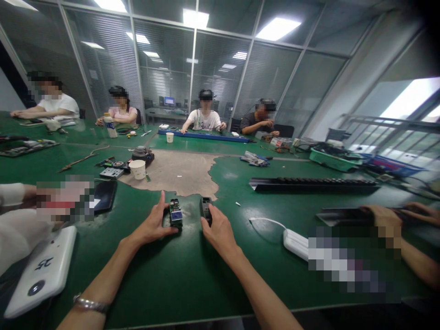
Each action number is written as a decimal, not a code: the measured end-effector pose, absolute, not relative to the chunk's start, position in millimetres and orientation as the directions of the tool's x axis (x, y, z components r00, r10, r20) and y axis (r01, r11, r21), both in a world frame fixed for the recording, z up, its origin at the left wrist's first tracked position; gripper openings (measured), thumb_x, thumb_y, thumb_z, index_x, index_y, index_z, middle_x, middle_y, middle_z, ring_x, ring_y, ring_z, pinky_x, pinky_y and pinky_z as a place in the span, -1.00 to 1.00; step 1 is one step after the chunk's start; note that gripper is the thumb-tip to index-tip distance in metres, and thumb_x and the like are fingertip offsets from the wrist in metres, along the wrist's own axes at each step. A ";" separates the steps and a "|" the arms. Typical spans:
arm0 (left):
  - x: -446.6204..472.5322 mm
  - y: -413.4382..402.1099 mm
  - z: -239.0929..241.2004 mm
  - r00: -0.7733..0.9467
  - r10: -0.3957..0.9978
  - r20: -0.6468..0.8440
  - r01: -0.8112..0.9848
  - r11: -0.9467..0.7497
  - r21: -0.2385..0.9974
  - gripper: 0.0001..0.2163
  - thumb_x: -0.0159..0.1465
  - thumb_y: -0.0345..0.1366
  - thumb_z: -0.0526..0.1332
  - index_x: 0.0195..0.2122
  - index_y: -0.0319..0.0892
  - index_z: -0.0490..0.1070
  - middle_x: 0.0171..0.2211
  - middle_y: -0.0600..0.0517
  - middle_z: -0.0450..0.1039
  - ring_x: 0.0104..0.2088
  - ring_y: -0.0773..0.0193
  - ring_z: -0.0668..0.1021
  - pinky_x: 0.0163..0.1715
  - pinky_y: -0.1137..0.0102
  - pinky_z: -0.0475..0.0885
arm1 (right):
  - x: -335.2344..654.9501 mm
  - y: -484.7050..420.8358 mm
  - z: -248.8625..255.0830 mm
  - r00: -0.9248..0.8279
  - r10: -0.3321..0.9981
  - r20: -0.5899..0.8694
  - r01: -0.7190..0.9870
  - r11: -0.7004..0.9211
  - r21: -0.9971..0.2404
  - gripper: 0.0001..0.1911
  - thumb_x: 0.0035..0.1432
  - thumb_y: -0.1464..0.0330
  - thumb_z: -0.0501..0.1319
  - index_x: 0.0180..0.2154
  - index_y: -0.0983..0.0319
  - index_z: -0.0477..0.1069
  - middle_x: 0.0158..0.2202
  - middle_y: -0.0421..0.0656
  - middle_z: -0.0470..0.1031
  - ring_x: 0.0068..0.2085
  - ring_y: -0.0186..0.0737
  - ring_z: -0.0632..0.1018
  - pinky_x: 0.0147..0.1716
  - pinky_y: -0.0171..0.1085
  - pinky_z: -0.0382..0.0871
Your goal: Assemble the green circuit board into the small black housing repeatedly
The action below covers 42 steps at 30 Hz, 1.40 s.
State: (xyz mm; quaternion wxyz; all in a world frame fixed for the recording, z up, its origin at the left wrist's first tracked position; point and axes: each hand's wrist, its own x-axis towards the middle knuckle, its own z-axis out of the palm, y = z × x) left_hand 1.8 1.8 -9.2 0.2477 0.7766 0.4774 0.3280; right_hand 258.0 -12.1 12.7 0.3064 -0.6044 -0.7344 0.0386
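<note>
A small electronic module [176,216] with a bare circuit board and a bluish-silver component stands on the green table in front of me. My left hand [156,224] is at its left side, fingers stretched up and thumb reaching along its lower edge; whether the thumb touches it I cannot tell. To the right, my right hand [219,229] has its thumb and fingers closed on a black plastic housing [206,208]. The housing's lower part is partly hidden by the fingers. A narrow gap of table separates the two things.
Beyond my hands lies a worn brown patch [182,172] with a paper cup [138,169] and electronic parts at its left. Black metal rails [309,184] and a white power strip [295,243] are at right. Co-workers' hands [387,222] work at right; other people sit opposite.
</note>
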 end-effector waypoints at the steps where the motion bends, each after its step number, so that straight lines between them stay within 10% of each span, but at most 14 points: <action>1: 1.2 2.0 -9.8 0.332 0.903 0.274 0.576 -0.424 0.699 0.13 0.04 -0.15 0.36 0.33 -0.11 -0.61 0.17 -0.23 0.20 0.17 -0.19 0.24 0.13 -0.12 0.11 | 257.3 -11.8 16.8 -0.079 0.914 0.398 0.859 0.265 -0.439 -0.55 0.13 0.36 0.15 0.07 0.32 0.34 -0.02 0.07 0.46 -0.02 -0.04 0.49 -0.02 -0.19 0.32; 9: -1.0 1.0 -10.6 0.322 0.899 0.297 0.590 -0.436 0.679 0.20 -0.01 -0.04 0.40 0.32 -0.07 -0.64 0.30 -0.26 -0.06 0.27 -0.19 0.07 0.18 -0.10 0.03 | 221.9 -11.4 52.3 -0.076 0.869 0.489 0.711 0.391 -0.584 -0.65 0.21 0.31 0.10 0.01 0.26 0.39 -0.10 -0.05 0.53 -0.08 -0.15 0.53 -0.04 -0.26 0.35; 24: -1.6 1.1 -14.4 0.327 0.883 0.336 0.549 -0.467 0.693 0.27 -0.03 -0.06 0.43 0.27 -0.07 -0.77 0.29 -0.26 -0.04 0.26 -0.14 0.12 0.18 -0.07 0.07 | 167.2 -13.2 59.8 -0.128 0.754 0.644 0.788 0.472 -0.396 -0.59 0.32 0.32 0.00 0.11 0.39 0.28 0.12 0.13 0.33 0.14 -0.03 0.35 0.11 -0.09 0.22; 42: -2.9 4.7 -18.8 0.342 0.861 0.377 0.551 -0.508 0.662 0.21 0.02 -0.21 0.36 0.27 -0.17 -0.78 0.24 -0.31 0.01 0.18 -0.13 0.22 0.14 -0.05 0.14 | 154.0 -14.8 39.6 -0.220 0.901 0.373 0.810 0.382 -0.444 -0.57 0.13 0.21 0.16 0.00 0.27 0.33 -0.12 0.00 0.47 -0.12 -0.09 0.50 -0.12 -0.22 0.33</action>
